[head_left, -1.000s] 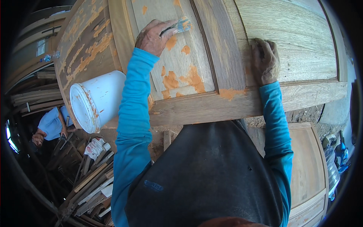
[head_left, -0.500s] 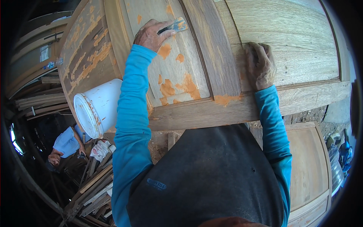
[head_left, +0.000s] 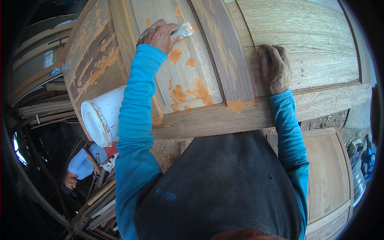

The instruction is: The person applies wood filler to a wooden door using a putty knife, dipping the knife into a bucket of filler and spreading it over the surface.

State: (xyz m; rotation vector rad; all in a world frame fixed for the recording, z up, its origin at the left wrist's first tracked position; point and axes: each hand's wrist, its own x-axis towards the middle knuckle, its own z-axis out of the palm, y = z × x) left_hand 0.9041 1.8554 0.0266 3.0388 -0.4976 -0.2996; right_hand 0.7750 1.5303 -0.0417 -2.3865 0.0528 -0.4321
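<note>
A wooden panelled door (head_left: pixel 212 118) lies in front of me, with patches of orange filler (head_left: pixel 201 93) on its narrow panel and frame. My left hand (head_left: pixel 157 35) is closed around a putty knife (head_left: pixel 185 29). Its short blade, smeared with light and orange filler, is over the narrow panel, between small filler spots. My right hand (head_left: pixel 275 70) rests on the door at the edge of the wide right panel, fingers curled in. Whatever it may hold is hidden.
A white lidded bucket (head_left: pixel 105 116) with orange smears stands beside my left forearm. Timber offcuts (head_left: pixel 98 206) are piled at the lower left, near another person (head_left: pixel 82 163) in a light blue shirt. Another wooden panel (head_left: pixel 328 172) lies at the right, beside plastic-wrapped items (head_left: pixel 357 176).
My left hand has shifted slightly left, and the putty knife's blade has turned and now catches the light. My right hand stays in place. The other person appears farther right and lower.
</note>
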